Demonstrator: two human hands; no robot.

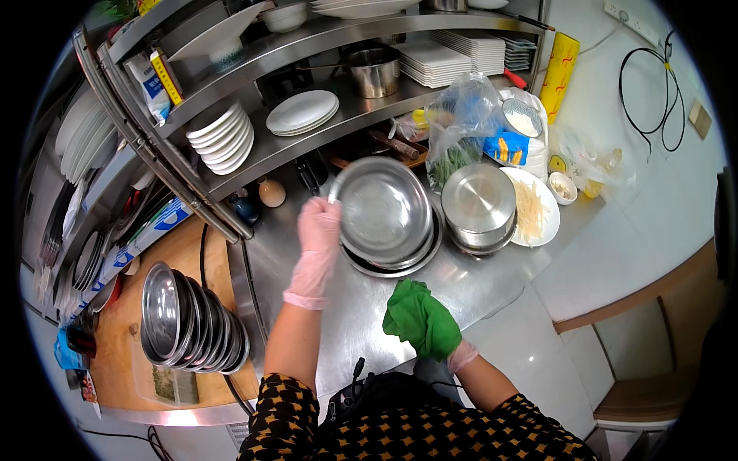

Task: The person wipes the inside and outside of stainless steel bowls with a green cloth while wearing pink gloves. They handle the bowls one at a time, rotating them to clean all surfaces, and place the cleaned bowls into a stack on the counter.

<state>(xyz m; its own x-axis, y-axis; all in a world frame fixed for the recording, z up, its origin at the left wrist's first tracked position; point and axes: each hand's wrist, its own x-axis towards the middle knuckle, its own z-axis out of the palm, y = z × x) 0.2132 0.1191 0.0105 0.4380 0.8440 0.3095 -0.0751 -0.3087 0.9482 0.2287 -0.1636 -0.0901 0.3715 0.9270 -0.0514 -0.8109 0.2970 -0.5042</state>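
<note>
My left hand [320, 227], in a pink glove, grips the rim of a shallow stainless steel bowl [381, 207]. The bowl's inside faces up, and it sits over more steel basins [398, 268] on the steel worktop [323, 340]. My right hand [460, 352], gloved too, is mostly hidden by the green cloth [420, 317] it holds, in front of the bowls. A stack of steel bowls [190, 325] leans on the wooden board [115, 322] to the left. Right of the held bowl is an upside-down steel pot or bowl [478, 196] on other steelware.
A white plate of pale strips [545, 222] and a small bowl [563, 188] stand at the right. Behind are a plastic bag of greens [461, 132] and steel shelves [277, 152] with plates [302, 112] and a pot [375, 72]. A black cable [203, 253] crosses the board.
</note>
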